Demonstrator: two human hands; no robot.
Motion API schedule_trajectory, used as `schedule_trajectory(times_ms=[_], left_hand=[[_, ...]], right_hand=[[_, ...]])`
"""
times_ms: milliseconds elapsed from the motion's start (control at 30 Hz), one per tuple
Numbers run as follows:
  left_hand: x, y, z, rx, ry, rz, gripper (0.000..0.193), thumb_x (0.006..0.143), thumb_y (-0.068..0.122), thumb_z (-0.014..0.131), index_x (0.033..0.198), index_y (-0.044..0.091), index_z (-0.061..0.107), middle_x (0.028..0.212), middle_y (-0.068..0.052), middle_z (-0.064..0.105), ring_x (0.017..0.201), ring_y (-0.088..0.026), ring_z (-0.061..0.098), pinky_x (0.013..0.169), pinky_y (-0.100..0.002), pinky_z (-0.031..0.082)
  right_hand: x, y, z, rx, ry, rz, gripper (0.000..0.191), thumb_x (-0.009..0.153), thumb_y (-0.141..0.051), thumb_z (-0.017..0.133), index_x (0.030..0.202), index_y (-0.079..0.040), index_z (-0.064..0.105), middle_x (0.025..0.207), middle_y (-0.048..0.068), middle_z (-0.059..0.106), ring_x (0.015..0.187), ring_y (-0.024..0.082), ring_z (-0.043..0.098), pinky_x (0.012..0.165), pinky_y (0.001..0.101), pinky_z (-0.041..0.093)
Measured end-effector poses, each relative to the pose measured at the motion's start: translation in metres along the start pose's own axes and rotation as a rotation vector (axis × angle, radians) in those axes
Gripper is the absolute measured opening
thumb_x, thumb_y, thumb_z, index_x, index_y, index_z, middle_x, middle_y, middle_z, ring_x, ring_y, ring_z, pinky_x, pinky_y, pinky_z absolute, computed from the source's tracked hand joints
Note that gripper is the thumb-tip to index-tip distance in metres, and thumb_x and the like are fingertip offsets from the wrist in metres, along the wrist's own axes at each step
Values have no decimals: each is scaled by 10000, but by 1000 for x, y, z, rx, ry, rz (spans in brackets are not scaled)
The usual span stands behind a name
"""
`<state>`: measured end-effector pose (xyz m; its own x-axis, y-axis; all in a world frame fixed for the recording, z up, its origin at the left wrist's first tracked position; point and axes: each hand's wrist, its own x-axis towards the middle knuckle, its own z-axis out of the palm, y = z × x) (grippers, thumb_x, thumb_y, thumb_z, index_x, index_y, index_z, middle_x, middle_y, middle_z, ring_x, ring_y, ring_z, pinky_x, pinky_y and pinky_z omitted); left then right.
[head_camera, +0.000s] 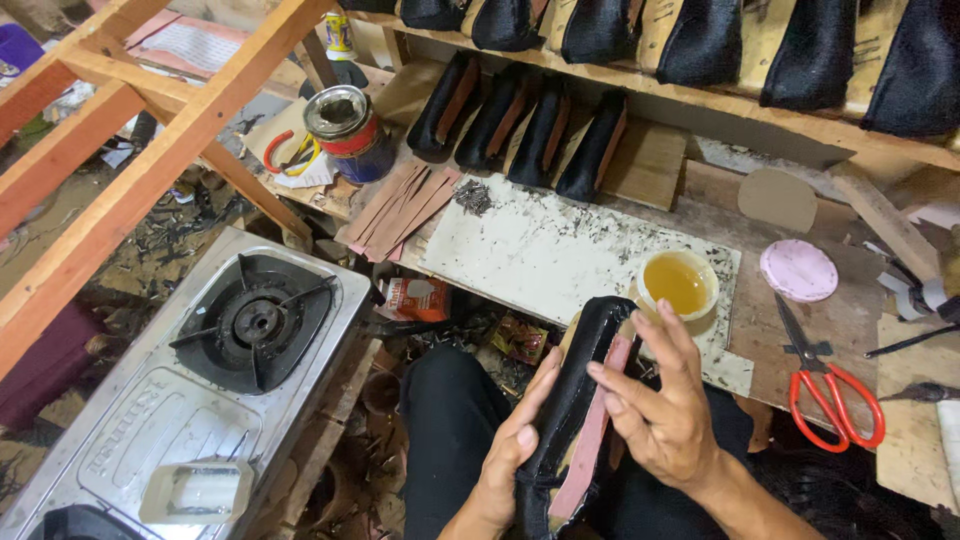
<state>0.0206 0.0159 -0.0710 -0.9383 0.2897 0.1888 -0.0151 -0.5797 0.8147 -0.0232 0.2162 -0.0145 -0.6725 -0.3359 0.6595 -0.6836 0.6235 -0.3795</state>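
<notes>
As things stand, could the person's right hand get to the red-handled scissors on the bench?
Probably yes. The right hand rests on the black shoe upper, and the red-handled scissors lie flat on the workbench just to its right, with nothing between them. It would first have to let go of the upper.

This is a small shoemaking workshop, shown by black shoe uppers (530, 125) lined along a rough wooden shelf (700, 95), a scuffed workbench (560, 250) with a glue bowl (677, 284), red-handled scissors (830, 385) and cut strips (400, 205).
</notes>
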Motion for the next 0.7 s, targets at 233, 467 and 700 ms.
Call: schedule_trajectory(times_ms=[233, 467, 700], left_hand=[[-2, 9, 2, -65, -1, -90, 888, 948, 540, 514, 1587, -47, 325, 1752, -177, 164, 1627, -288, 165, 1302, -437, 146], [-2, 4, -2, -261, 187, -99, 927, 898, 550, 560, 1575, -30, 303, 1681, -162, 306, 1535, -264, 342, 1259, -407, 254], [-3, 2, -6, -272, 256, -153, 881, 926, 528, 535, 1574, -27, 313, 1590, -186, 431, 1451, -264, 443, 1206, -391, 315]], right_hand=[[12, 18, -7, -108, 74, 35, 214, 947, -239, 656, 1114, -170, 770, 1572, 198, 415, 1523, 422, 303, 1287, 533, 250], [10, 68, -18, -222, -81, 220, 333, 874, -302, 726, 1120, -82, 773, 1525, 137, 535, 1512, 356, 412, 1278, 518, 343], [16, 130, -12, -515, -362, 384, 620, 671, -480, 877, 1123, -63, 798, 1598, 246, 419, 1481, 519, 290, 1057, 642, 226]])
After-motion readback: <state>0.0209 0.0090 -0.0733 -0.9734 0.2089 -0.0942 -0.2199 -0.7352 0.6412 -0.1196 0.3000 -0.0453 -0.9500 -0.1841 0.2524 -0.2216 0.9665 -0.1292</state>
